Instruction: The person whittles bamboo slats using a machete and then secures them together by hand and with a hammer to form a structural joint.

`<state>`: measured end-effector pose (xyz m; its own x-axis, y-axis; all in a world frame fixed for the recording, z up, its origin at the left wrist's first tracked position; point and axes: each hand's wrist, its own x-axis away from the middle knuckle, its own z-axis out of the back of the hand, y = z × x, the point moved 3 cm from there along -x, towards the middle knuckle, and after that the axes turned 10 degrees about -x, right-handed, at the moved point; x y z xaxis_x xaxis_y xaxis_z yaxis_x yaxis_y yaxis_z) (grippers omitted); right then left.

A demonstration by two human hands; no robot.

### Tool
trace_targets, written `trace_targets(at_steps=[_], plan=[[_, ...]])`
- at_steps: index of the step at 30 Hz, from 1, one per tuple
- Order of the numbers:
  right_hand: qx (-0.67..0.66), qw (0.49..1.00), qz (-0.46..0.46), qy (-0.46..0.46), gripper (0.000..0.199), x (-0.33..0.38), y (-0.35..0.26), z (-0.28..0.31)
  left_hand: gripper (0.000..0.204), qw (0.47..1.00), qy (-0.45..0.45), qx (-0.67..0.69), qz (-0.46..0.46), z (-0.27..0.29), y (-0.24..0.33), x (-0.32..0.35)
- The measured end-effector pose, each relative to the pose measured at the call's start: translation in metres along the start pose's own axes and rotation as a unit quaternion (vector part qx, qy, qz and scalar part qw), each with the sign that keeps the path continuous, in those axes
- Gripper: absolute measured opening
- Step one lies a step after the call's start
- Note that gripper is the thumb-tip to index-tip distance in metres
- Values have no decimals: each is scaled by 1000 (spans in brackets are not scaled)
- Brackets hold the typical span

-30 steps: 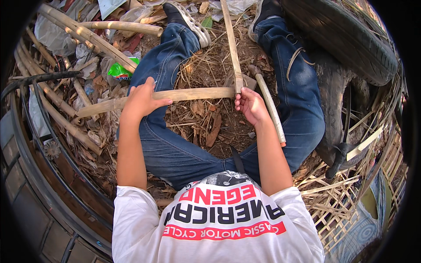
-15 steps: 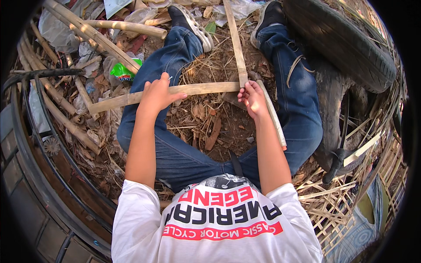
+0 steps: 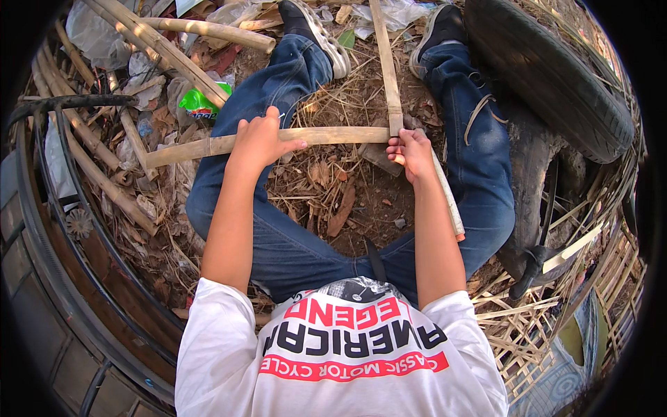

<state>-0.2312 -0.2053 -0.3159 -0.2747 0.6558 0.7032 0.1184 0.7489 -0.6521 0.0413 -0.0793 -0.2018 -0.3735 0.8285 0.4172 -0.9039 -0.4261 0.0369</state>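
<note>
A flat bamboo strip (image 3: 340, 135) lies crosswise above my lap, its left end over my left thigh. My left hand (image 3: 260, 144) is closed around it left of its middle, thumb stretched along the strip. A second bamboo strip (image 3: 385, 59) runs away from me between my shoes and meets the first at its right end. At that corner my right hand (image 3: 415, 154) pinches the joined ends, fingers curled; part of the joint is hidden behind them. A pale narrow stick (image 3: 448, 198) with an orange tip lies beside my right forearm, along my right thigh.
Bamboo poles (image 3: 163, 59), plastic litter and a green packet (image 3: 205, 99) lie at the left. A black metal frame (image 3: 76, 194) stands at the near left. An old tire (image 3: 556, 76) is at the far right, with woven bamboo lattice (image 3: 524, 333) below it.
The view has shifted slightly, so the scene sits a little to the right. My right fingers have curled more at the corner; my left hand keeps its hold on the strip.
</note>
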Motion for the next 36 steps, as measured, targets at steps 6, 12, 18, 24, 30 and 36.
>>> trace_targets(at_steps=[6, 12, 18, 24, 30, 36], plan=[[45, 998, 34, -2, 21, 5, 0, -3, 76, 1000, 7, -21, -3, -3, -1, -2], [90, 996, 22, 10, 21, 7, -9, -1, 69, 999, 35, -10, -6, 0, -1, -4], [122, 993, -4, 0, 21, 6, -15, -1, 68, 999, 52, -7, -9, -9, -5, -6], [153, 988, 14, 6, 22, 5, -15, 0, 64, 995, 92, -10, -23, -14, -2, -4], [231, 971, 52, 39, 21, 6, -18, 0, 62, 996, 82, -40, -20, -18, 3, -2], [260, 965, 35, 28, 19, 6, -25, 0, 60, 993, 115, -27, -32, -21, 2, -4]])
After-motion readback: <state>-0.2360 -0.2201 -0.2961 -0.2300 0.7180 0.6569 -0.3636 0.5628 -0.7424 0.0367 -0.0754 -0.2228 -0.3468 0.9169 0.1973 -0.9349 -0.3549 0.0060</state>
